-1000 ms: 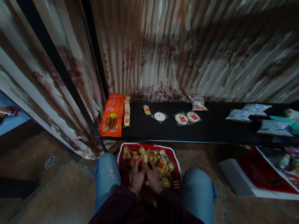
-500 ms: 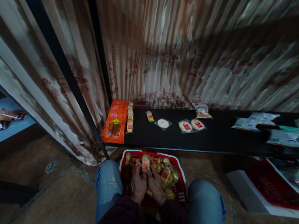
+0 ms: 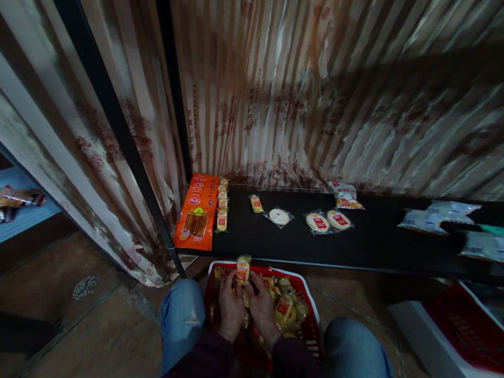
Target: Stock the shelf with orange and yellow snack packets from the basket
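Observation:
Between my knees stands a red basket [image 3: 315, 318] with a white rim, holding several small yellow wrapped snacks [image 3: 286, 313]. Over it, my left hand [image 3: 231, 302] and my right hand [image 3: 260, 304] come together on one small wrapped snack [image 3: 243, 270] with a red and yellow label. The fingers of both hands are closed about its lower end, and its top sticks up toward the shelf. On the black shelf [image 3: 259, 238] ahead, a row of similar snacks [image 3: 222, 219] lies beside orange packets [image 3: 197, 216].
Farther along the shelf lie a single snack [image 3: 255, 203], round white wrapped cakes [image 3: 327, 222], a small bag [image 3: 346, 195] and silvery packets [image 3: 431, 217]. A black post [image 3: 123, 132] rises at the left. Another red box [image 3: 465, 321] with packets sits on the floor at right.
Both hands have lifted the snack slightly higher, toward the basket's far rim. The view has shifted a little, so the shelf appears lower.

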